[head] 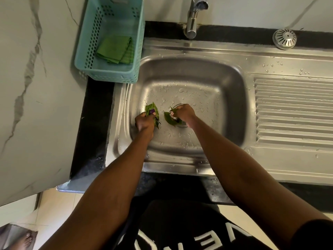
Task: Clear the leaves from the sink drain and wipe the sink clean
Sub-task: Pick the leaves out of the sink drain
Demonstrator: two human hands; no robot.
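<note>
The right hand is pinching the leaves lying over the drain, mid-basin toward the sink front edge; the left hand, just beside, is gripping a gathered bunch

white letters "ne" read upside down on the black shirt.

Landmark: teal plastic basket, perforated walls, standing on the black desk against a white marble-patterned wall. Inside the basket, toward its right wall, a folded green cloth. Right of the basket, a chrome faucet rises from the desk's back strip. Far right of the basket, a domed metal strainer cap sits on that same strip. Below the basket, pale floor tiles.
</note>
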